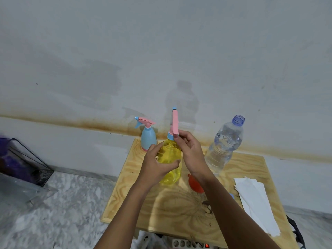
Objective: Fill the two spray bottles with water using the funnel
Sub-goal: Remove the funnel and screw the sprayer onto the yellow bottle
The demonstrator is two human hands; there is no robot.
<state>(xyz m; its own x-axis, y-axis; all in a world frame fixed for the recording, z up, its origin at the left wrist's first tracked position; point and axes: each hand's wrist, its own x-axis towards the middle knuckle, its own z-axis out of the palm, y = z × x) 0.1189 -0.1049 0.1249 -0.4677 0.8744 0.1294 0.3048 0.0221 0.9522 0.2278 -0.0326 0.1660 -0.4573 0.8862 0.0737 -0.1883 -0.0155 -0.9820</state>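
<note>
you are gripping the yellow spray bottle with your left hand over the plywood table, your right hand pinching its pink spray head. the blue spray bottle is standing behind it, the red funnel lying to its right.

**Bare arms, bare hands**

2 arms show, both unclothed. The left forearm and right forearm are bare from wrist to the picture's lower edge. The left hand and right hand are bare too.
</note>
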